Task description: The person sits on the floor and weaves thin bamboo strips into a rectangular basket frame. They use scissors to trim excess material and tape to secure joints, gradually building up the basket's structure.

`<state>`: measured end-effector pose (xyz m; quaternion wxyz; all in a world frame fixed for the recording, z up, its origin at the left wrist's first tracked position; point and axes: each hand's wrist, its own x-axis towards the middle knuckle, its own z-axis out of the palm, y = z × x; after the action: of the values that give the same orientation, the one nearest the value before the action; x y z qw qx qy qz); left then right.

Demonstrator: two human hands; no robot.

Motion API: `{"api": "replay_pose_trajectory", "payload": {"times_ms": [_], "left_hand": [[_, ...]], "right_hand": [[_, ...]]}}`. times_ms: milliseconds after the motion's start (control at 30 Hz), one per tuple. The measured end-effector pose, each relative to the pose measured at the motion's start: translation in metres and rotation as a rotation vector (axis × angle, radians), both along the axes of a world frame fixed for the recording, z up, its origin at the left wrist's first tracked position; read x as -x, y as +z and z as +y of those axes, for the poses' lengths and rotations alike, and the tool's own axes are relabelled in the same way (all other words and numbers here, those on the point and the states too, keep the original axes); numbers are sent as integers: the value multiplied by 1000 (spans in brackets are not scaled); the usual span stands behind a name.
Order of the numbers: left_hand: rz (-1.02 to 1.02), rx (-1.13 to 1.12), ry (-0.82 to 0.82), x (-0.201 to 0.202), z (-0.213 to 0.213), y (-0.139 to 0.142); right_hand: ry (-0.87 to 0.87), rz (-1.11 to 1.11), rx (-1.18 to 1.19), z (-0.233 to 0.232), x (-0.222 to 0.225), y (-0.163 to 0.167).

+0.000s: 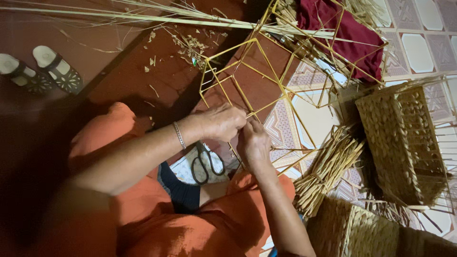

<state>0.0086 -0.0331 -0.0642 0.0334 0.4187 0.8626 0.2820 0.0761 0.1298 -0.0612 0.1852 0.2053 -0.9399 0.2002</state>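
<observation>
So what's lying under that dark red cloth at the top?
The dark red cloth is draped over yellow wire frames, whose rods cross over and beneath it. Dried straw stalks poke out beside it. Whatever lies directly beneath the folds is covered.

The fingers (240,124) of both hands hid where they met the yellow wire frame (247,71). At five o'clock, a woven basket (352,228) ran off the bottom edge; scissors (205,164) lay partly under the left forearm.
</observation>
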Motion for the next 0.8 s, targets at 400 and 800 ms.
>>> {"api": "replay_pose_trajectory", "payload": {"times_ms": [400,800], "left_hand": [[-512,-154,15,11,-17,-2],[-511,-192,-2,10,-12,-26]], "right_hand": [[75,-974,406,32,28,11],[-288,-44,24,108,31,55]]}}
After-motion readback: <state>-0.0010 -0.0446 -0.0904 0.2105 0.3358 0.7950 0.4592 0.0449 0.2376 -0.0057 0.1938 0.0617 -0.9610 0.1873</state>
